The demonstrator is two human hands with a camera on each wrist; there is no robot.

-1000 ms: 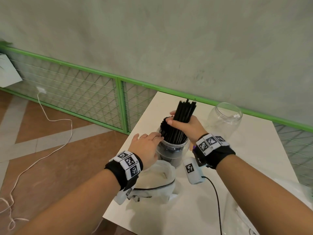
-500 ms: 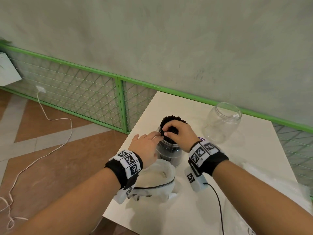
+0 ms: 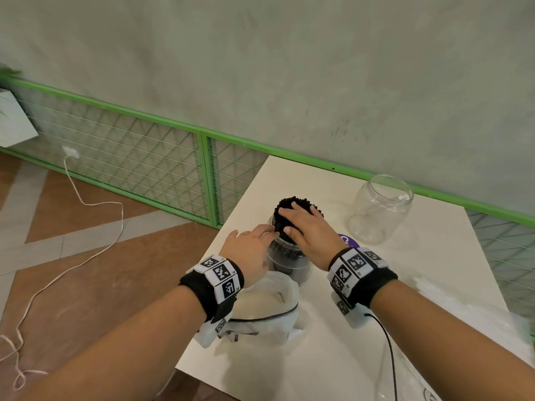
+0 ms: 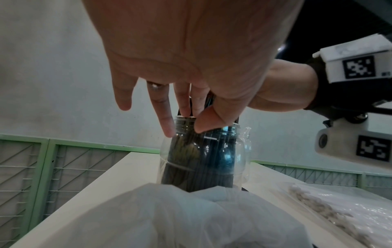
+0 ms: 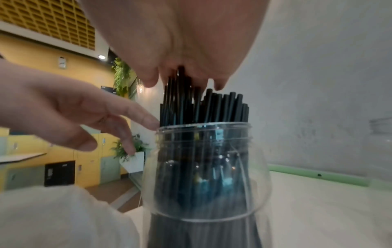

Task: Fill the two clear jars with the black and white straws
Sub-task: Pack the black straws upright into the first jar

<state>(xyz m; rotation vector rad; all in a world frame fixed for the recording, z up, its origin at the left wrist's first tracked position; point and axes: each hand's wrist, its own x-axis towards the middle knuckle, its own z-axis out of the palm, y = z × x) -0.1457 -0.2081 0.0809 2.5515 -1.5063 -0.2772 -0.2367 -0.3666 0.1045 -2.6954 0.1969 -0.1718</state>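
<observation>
A clear jar [image 3: 289, 257] packed with black straws [image 3: 292, 201] stands near the table's left edge. My right hand [image 3: 295, 217] lies flat on the straw tops with fingers straight, pressing on them; from the right wrist, the black straws [image 5: 203, 107] stick up past the jar [image 5: 203, 167] rim under my palm. My left hand [image 3: 266, 233] reaches in from the left, its straight fingers touching the jar's neck, with the thumb [image 4: 203, 124] at the rim. A second clear jar [image 3: 379, 209] stands empty at the back right. White straws [image 4: 318, 206] lie in a clear bag on the right.
A crumpled white plastic bag [image 3: 266, 302] lies in front of the filled jar. A purple disc [image 3: 346, 240] shows behind my right wrist. The white table [image 3: 434, 256] meets a green rail [image 3: 318, 164] and the wall. The floor drops off to the left.
My right hand lowered a bundle of black straws into the jar, let go of it, and now lies flat on the straw tops. My left hand stayed at the jar's neck.
</observation>
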